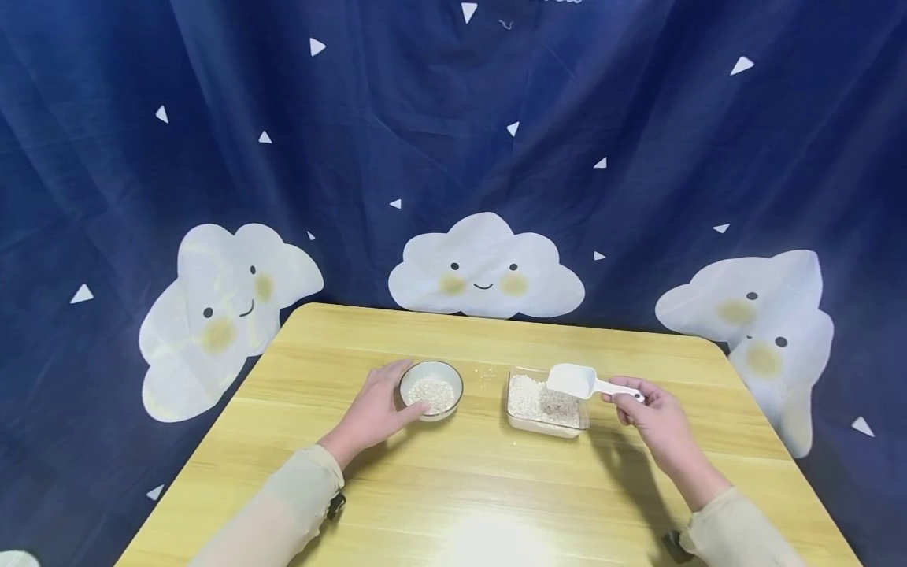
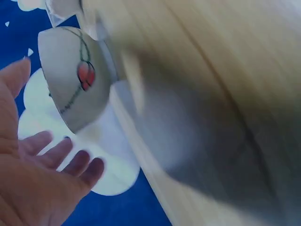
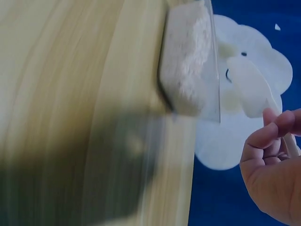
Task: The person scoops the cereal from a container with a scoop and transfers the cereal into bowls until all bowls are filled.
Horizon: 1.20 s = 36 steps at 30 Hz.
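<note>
My right hand grips the handle of a white scoop, thumb and fingers curled around it. The scoop is over a clear rectangular container filled with pale grains; its inside cannot be made out. In the right wrist view the scoop is beyond the container's rim. My left hand is at the left side of a small round bowl with pale grains in it. The left wrist view shows this hand with fingers spread, beside the bowl, which has a red flower pattern outside.
A few loose grains lie on the wooden table between bowl and container. Behind the table's far edge hangs a dark blue curtain with white clouds and triangles.
</note>
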Available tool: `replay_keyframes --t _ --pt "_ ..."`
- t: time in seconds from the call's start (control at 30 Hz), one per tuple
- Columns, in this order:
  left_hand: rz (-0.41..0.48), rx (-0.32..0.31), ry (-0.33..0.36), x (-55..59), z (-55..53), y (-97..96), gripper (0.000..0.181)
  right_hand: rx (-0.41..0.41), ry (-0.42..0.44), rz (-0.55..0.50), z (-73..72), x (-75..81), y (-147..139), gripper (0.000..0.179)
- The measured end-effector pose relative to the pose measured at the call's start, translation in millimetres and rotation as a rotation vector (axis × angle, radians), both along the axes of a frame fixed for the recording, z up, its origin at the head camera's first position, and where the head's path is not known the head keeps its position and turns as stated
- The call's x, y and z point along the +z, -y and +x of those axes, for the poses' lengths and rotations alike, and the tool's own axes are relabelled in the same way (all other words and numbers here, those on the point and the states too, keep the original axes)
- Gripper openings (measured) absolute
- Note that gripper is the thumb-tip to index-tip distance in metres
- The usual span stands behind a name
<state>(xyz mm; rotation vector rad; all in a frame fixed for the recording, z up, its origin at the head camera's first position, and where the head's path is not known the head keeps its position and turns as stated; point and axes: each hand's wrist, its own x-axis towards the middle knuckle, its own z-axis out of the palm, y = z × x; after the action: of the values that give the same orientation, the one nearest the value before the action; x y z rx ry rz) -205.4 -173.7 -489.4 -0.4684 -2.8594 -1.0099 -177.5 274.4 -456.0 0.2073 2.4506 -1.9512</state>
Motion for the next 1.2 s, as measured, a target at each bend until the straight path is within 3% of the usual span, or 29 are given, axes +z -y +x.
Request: replay_keyframes --t 0.13,0.23,0.33,0.43,0.57,0.7,0.93,1.2 --pt "0.012 -0.034 -0.189 7.4 3.9 -16.0 0.078 0.029 0.023 0.058 2.3 -2.0 -8 0.042" --pt "0.025 -0.104 -0.253 16.5 8.4 -35.5 0.074 0.050 0.036 0.074 2.4 -1.6 -7 0.046" --pt "0.020 -0.191 -0.208 25.4 12.0 -58.0 0.074 0.072 0.040 0.077 0.8 -1.2 -3 0.047" --pt "0.012 -0.260 -0.107 30.2 10.9 -79.3 0.077 0.107 0.027 0.080 -1.7 -2.1 1 0.045" --pt "0.028 -0.269 0.044 27.7 4.4 -103.1 0.080 0.141 0.000 0.147 -5.7 -2.7 3 0.041" --pt "0.043 -0.247 0.149 19.7 -0.7 -121.7 0.083 0.156 -0.051 0.277 -10.7 -0.5 3 0.037" --pt "-0.019 -0.252 0.181 5.9 -3.9 -140.5 0.089 0.199 -0.190 0.454 -20.9 2.0 1 0.029" --pt "-0.043 -0.221 0.210 -1.0 -6.5 -146.1 0.086 0.278 -0.301 0.563 -30.9 3.5 10 0.027"
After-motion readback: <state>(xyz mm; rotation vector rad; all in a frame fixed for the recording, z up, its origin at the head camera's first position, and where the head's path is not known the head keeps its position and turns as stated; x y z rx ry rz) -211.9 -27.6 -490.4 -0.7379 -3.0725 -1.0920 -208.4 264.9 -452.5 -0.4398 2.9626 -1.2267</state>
